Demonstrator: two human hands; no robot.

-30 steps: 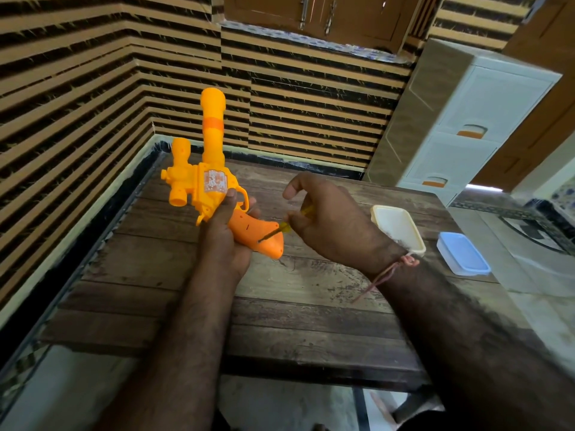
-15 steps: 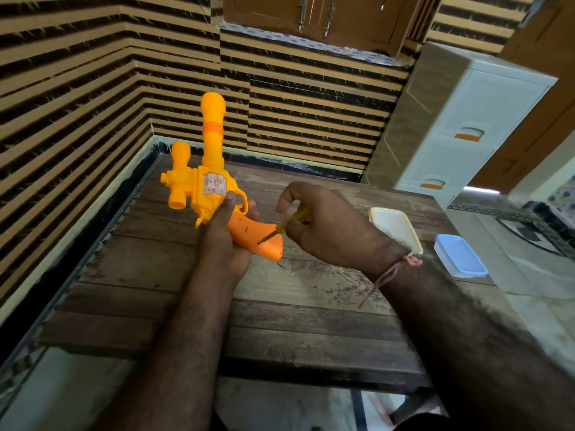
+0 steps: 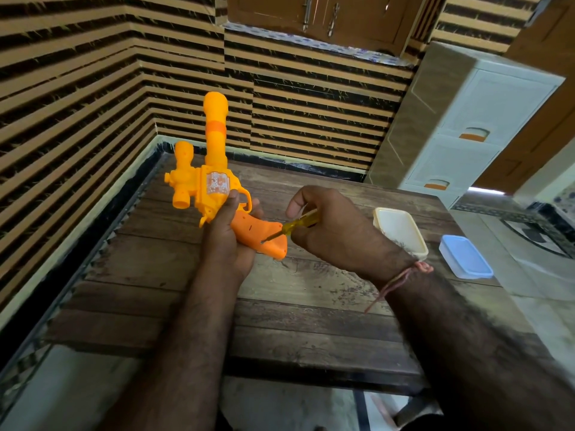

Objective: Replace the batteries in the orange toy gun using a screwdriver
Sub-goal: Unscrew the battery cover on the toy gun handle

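- Above the wooden table point(image 3: 311, 312), nearest its front edge, the left hand point(image 3: 228, 241) grips the orange toy gun point(image 3: 214, 194) by the handle, barrel pointing up
- Right of the gun, the right hand point(image 3: 336, 234) pinches a yellow screwdriver point(image 3: 292, 227), tip touching the handle
- Farther right on the table sit a cream container point(image 3: 401, 231) and a blue lid point(image 3: 465, 256)

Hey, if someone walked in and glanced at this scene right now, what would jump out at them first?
The bright orange plastic toy gun stands out first, held barrel-up over the dark wooden plank table by the left hand gripping near its handle. Next, the right hand pinches a yellow-handled screwdriver whose tip meets the gun's handle. On the table's right edge sit a cream plastic box and a blue plastic lid.
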